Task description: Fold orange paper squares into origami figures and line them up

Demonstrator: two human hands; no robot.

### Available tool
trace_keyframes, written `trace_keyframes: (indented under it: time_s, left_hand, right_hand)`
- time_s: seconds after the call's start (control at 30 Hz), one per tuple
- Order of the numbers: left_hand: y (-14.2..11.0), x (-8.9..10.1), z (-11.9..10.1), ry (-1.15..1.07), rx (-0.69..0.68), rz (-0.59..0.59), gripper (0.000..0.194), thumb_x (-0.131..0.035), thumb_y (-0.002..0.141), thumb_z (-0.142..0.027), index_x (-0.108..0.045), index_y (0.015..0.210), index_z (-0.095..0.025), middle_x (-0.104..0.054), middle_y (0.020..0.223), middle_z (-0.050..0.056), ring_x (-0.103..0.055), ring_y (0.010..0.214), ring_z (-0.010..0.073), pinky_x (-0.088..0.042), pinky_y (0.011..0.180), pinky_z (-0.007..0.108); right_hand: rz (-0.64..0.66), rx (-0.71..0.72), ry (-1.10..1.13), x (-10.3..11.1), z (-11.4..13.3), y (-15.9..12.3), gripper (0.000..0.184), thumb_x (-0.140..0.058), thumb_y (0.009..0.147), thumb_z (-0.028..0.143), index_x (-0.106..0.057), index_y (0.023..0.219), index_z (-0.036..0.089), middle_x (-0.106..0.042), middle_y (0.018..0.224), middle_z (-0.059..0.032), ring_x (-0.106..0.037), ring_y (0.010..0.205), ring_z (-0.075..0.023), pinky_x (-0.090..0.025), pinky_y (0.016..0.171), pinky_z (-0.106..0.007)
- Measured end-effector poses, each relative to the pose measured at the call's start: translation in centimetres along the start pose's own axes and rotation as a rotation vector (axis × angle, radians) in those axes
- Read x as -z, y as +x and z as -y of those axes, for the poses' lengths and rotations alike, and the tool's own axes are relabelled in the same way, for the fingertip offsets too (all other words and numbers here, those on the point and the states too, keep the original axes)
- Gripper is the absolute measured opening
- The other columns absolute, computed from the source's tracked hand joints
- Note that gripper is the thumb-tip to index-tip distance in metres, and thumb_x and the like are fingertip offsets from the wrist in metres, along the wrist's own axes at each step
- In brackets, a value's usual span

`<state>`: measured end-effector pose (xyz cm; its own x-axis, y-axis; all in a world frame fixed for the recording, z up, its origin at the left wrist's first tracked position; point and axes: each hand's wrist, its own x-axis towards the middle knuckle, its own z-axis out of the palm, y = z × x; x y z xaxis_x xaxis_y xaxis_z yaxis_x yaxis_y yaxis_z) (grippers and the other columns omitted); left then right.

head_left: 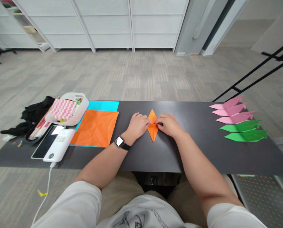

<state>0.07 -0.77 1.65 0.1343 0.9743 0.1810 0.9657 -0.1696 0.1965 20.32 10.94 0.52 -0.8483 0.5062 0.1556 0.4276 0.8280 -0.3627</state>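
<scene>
A piece of orange origami paper [153,134], folded into a narrow diamond, lies on the dark table between my hands. My left hand [138,125] grips its left side near the middle, the fingers bent and closed at the edge. On the opposite side my right hand [168,124] pinches the paper's right edge at about the same height. The diamond's upper and lower points show; its side corners are hidden under my fingertips. A horizontal crease or flap edge crosses the middle of the paper between the fingers.
Left of my hands lie orange sheets [96,129] over blue sheets [104,105]. Farther left are a white basket [83,106], a black cloth [38,109], a tablet [45,144] and a cabled white power bank [59,145]. Pink [229,113] and green folded papers [244,135] line the right.
</scene>
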Motion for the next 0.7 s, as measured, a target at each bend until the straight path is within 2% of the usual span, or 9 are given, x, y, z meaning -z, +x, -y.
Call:
trace_keyframes:
  time_s: [0.17,0.3,0.47,0.7]
  left_hand:
    - [0.3,-0.4,0.2,0.03,0.007,-0.016,0.024,-0.058,0.105,-0.018,-0.082,0.105,-0.025,-0.075,0.101,0.004,-0.064,0.097,0.0241,-0.046,0.096,0.043]
    - [1.0,-0.9,0.4,0.034,0.053,-0.047,0.028,-0.057,0.105,-0.017,-0.082,0.112,-0.026,-0.076,0.108,0.005,-0.063,0.097,0.0242,-0.047,0.091,0.042]
    - [1.0,-0.8,0.2,0.042,0.052,-0.009,0.031,-0.056,0.106,-0.016,-0.083,0.115,-0.029,-0.077,0.111,0.006,-0.064,0.099,0.0245,-0.046,0.09,0.042]
    - [-0.1,-0.6,-0.7,0.075,0.04,0.002,0.031,-0.058,0.104,-0.017,-0.084,0.115,-0.029,-0.075,0.109,0.007,-0.064,0.101,0.0268,-0.048,0.095,0.047]
  right_hand:
    - [-0.056,-0.034,-0.009,-0.3,-0.2,0.4,0.031,-0.065,0.091,0.008,-0.084,0.103,0.029,-0.076,0.103,-0.0044,-0.067,0.102,-0.0247,-0.04,0.097,-0.041]
    - [-0.111,-0.089,-0.017,-0.5,-0.7,0.8,0.031,-0.062,0.093,0.009,-0.085,0.103,0.028,-0.077,0.106,-0.0056,-0.067,0.101,-0.0251,-0.043,0.094,-0.04]
    - [-0.062,-0.08,-0.001,-0.4,-1.0,0.7,0.033,-0.064,0.092,0.009,-0.086,0.106,0.029,-0.077,0.107,-0.0049,-0.069,0.103,-0.0249,-0.047,0.091,-0.039]
    - [0.007,-0.069,-0.01,0.1,-1.1,-0.1,0.038,-0.067,0.092,0.012,-0.087,0.115,0.034,-0.076,0.114,-0.0049,-0.068,0.11,-0.0267,-0.049,0.099,-0.044]
